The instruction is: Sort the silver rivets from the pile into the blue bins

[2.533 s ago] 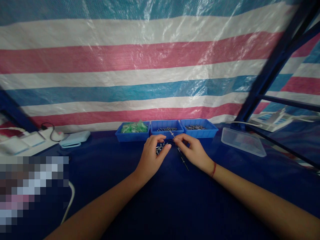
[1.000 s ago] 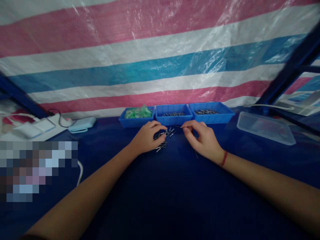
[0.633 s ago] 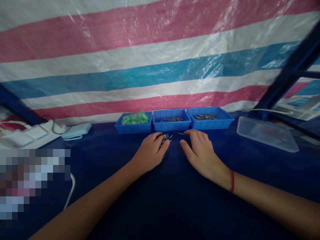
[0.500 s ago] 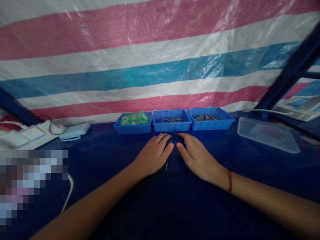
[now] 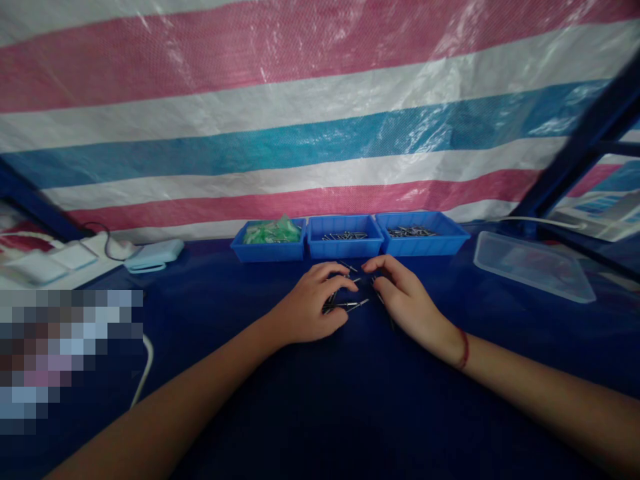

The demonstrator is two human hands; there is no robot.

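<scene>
Unclenched, my left hand (image 5: 311, 309) arches around metal pins (image 5: 349, 305), likely to hem them in; whether my right hand (image 5: 409, 295) grips any, I cannot tell.

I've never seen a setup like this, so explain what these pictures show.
There's no machine: you see a person's bare left hand and right hand, filmed by one camera worn on that person's head. On the blue table, thin metal pins lie close around the curled hands; whether either hand holds one is unclear. Just beyond stand three bins: the left one has green plastic in it, the other two more metal pieces. A clear plastic piece lies to the right.
</scene>
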